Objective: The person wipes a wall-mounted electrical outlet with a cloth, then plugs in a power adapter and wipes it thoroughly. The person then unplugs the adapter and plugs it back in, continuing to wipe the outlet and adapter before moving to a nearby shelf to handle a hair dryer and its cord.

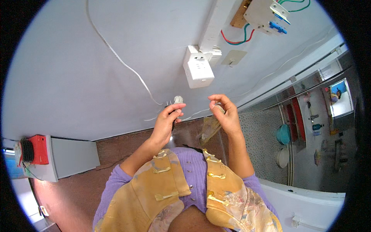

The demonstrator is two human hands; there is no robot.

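Note:
My left hand (168, 121) holds a black power plug (167, 106) with its metal prongs pointing up towards the wall. A small whitish crumpled piece (178, 100) shows just beyond the fingertips of this hand. My right hand (227, 116) is raised to the right, thumb and forefinger curled close to each other. A translucent yellowish bag (210, 130) hangs from this hand, partly hidden behind it. Above and between both hands, a white socket adapter (199, 69) is fixed on the wall, touching neither hand.
A circuit breaker (268, 16) with red and green wires is mounted at the upper right. A white cable (116, 55) runs down the wall. A grey cabinet (75, 156) with a red object (40, 149) stands left. A glass partition is at the right.

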